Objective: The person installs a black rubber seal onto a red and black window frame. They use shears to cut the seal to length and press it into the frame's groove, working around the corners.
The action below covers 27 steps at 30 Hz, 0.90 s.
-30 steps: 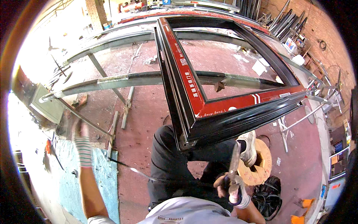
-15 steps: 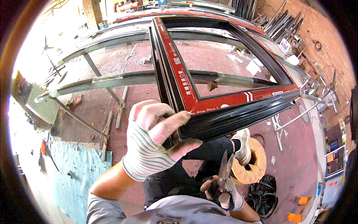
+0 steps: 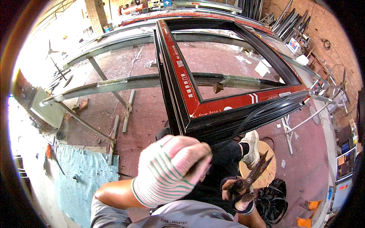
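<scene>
A rectangular window frame (image 3: 213, 121), black with red printed film on its faces, lies over metal rails in front of me. Just below its near left corner is my left hand (image 3: 171, 167), in a white glove with green stripes. Its fingers are curled in, and whatever they may hold is hidden. A thin black strip (image 3: 262, 108) bows loosely off the frame's near side. Low on the right, my right hand (image 3: 237, 193), partly gloved, grips dark metal shears (image 3: 253, 175) by the handles, with the blades pointing up and right, slightly parted.
Grey metal rails (image 3: 110, 86) on legs carry the frame. A round yellowish roll (image 3: 266, 173) lies under my shoe, beside a coil of black strip (image 3: 272, 201). A light blue sheet (image 3: 85, 174) covers floor at the left. Dark profiles (image 3: 291, 28) lean against the brick wall.
My left hand has come off the frame's corner and down toward my body, its fingers now curled. The black strip now bows out from the near side. The shears have tilted to the right.
</scene>
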Tool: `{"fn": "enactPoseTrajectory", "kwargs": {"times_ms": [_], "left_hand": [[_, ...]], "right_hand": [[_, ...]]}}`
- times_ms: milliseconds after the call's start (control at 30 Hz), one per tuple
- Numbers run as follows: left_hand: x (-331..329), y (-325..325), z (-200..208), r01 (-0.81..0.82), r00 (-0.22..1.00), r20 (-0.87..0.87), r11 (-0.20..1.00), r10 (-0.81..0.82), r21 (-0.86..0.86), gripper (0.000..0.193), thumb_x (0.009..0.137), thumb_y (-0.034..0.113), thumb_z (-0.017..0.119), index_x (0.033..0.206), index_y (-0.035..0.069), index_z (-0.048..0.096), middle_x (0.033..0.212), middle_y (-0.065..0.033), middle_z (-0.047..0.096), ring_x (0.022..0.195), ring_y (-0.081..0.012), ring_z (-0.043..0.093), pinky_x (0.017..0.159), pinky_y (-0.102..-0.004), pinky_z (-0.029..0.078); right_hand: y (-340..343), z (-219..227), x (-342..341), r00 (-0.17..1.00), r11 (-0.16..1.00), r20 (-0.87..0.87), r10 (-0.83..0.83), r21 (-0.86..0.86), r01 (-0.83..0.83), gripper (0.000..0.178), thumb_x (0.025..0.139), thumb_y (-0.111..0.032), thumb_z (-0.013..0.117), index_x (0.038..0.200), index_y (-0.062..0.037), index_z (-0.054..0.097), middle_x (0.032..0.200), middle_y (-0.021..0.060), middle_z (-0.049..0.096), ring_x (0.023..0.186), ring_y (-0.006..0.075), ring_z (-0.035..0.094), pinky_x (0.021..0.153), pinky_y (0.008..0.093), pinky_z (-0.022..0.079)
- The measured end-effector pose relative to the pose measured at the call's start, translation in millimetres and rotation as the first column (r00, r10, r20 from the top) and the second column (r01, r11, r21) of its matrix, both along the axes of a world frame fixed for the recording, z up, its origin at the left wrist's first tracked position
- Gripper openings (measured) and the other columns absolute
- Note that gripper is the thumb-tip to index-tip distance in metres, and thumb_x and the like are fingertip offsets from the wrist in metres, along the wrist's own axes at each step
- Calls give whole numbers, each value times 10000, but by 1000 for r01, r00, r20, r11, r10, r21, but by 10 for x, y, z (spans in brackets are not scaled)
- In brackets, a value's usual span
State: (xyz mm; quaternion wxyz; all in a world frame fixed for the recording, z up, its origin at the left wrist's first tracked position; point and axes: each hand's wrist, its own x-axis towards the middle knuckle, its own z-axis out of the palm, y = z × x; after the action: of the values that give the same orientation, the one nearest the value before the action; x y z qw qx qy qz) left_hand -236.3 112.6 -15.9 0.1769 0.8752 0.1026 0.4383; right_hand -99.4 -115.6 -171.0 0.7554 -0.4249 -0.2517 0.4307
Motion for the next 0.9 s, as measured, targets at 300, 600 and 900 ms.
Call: {"fn": "enactPoseTrajectory", "kwargs": {"times_ms": [300,600,900], "left_hand": [[325,-253,-357,602,720,-44,654,-693,-457,402,871,1,581,1259,71,661,737,-98,607,683,-328,624,640,-416,509],[779,-354,-493,681,607,-354,695,-711,-228,510,882,137,630,1386,157,559,657,-44,529,633,-256,598,666,-400,512],[823,-337,-622,653,699,-281,747,-657,-124,490,867,174,609,1356,184,587,799,-66,595,747,-293,615,691,-417,498]], "right_hand": [[-130,-115,118,990,997,116,-79,-13,81,662,842,-577,747,1179,-41,556,939,171,677,658,247,651,539,348,534],[-235,-105,191,902,901,205,-379,-141,411,979,778,-919,466,1035,19,581,621,67,555,475,168,520,409,301,394],[-535,127,324,984,939,-1,-176,-302,168,1056,634,-900,649,1111,39,576,776,103,633,565,209,594,484,313,466]]}}
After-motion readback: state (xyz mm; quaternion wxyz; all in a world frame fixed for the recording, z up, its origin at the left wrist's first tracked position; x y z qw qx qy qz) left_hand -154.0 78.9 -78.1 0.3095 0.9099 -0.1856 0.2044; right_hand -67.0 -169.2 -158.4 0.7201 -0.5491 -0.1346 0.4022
